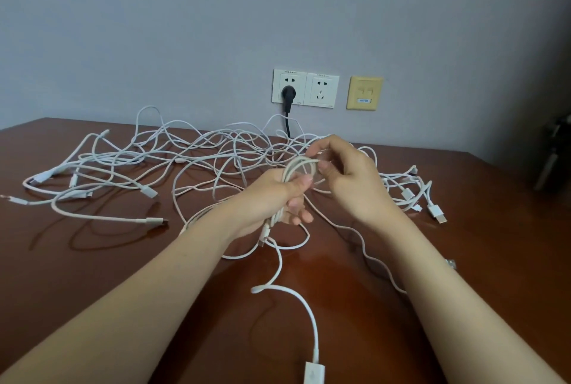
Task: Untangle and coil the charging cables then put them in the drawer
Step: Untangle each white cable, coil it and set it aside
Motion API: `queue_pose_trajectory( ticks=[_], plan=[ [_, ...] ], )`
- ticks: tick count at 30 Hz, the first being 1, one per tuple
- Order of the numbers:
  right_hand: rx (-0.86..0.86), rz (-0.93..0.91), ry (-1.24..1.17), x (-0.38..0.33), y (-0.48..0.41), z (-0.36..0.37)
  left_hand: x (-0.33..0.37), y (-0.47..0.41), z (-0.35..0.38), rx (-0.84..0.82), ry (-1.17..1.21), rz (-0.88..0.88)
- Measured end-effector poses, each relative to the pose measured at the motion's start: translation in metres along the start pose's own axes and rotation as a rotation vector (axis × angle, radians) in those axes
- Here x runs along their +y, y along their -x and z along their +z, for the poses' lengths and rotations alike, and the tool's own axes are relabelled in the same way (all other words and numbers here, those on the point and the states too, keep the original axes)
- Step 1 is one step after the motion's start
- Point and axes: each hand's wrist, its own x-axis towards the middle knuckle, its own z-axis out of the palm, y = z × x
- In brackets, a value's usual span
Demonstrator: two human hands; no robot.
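1. Head view, left hand (275,198): fingers and thumb curled round a partly wound coil (298,169) of white cable, held above the desk (92,275).
2. Opposite it, right hand (349,179): fingertips pinch the upper loop of the same coil, just beside the left hand.
3. Loose tail (309,306): hangs from the coil's lower end, curves over the desk toward the near edge and ends in a white connector (310,373).
4. Tangle of white charging cables (191,152): spread over the desk behind and to both sides of the hands, strands crossing.
5. USB plugs (437,213): several lie at the tangle's right side.
6. Double wall socket (304,87): on the wall behind the desk, with a black plug (289,95) seated in its left half.
7. Yellow wall plate (364,92): just right of the socket.
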Motion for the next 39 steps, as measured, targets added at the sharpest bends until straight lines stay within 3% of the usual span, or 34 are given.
queue_pose_trajectory(
  ticks=[7, 20, 26, 33, 37, 39],
  plan=[
    [0.109, 0.058, 0.348, 0.004, 0.000, -0.005, 0.005, -0.001, -0.004, 0.155, 0.127, 0.030],
    [0.055, -0.043, 0.197, -0.012, 0.005, 0.009, 0.002, -0.002, 0.011, 0.102, -0.289, 0.120],
    [0.008, 0.055, 0.058, -0.007, 0.001, 0.004, 0.002, 0.002, 0.011, 0.001, -0.389, 0.149],
    [0.028, 0.144, -0.033, -0.009, -0.001, -0.003, 0.006, 0.007, 0.009, -0.210, -0.188, 0.096],
    [0.153, 0.184, 0.015, -0.009, 0.000, -0.004, 0.010, 0.009, 0.007, -0.305, 0.050, -0.007],
    [0.230, 0.189, 0.078, -0.009, -0.001, -0.004, 0.011, 0.008, 0.005, -0.306, 0.052, -0.065]
  ],
)
